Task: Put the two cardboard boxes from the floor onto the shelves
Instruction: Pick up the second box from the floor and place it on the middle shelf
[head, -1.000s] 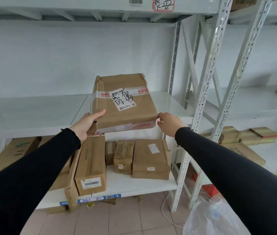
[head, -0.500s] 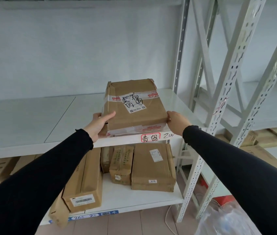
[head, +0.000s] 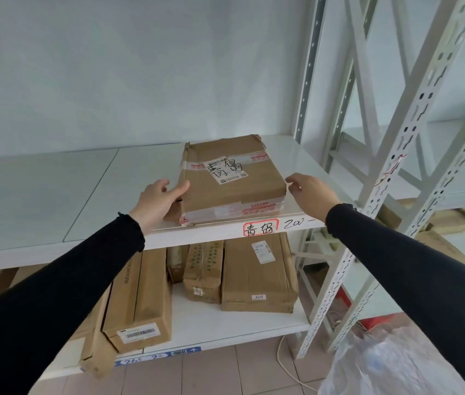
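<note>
A flat brown cardboard box (head: 229,181), taped and marked with black handwriting on a white label, lies on the white middle shelf (head: 83,195) near its front right corner. My left hand (head: 158,201) rests against the box's left front corner, thumb on top. My right hand (head: 309,192) hovers at the box's right edge with fingers spread, just off the cardboard. A second floor box is not in view.
The lower shelf (head: 225,329) holds several brown cartons, some upright at the left. A white slotted steel upright (head: 368,195) stands right of my right arm. A clear plastic bag (head: 390,366) sits on the tiled floor at the bottom right.
The box went from being carried above the shelf edge to lying flat on the shelf. My right hand has come off its side; the left still touches it.
</note>
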